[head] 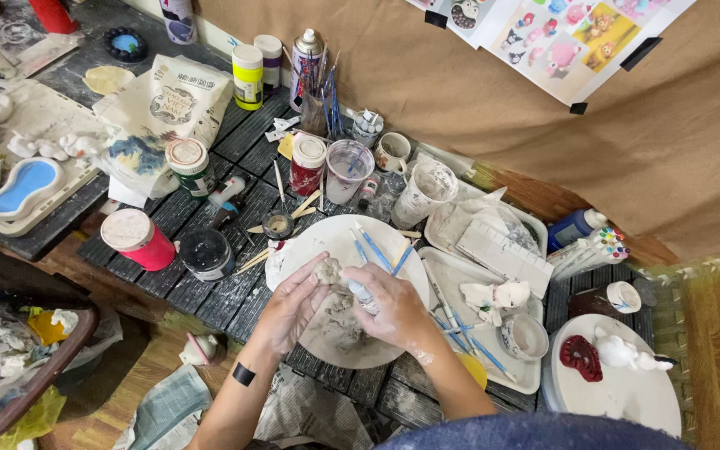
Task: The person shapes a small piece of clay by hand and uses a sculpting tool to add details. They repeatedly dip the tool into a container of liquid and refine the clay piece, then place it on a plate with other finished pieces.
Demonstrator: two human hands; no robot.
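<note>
A dark slatted table [235,292] carries a round white board [335,333], jars, trays.

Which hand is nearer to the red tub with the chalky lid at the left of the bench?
Left. The left hand is at the clay lump over the round board, closer to the red tub; the right hand sits farther right.

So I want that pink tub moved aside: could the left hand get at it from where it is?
Probably yes: the pink tub stands left of the left hand, with only the low black jar between.
</note>
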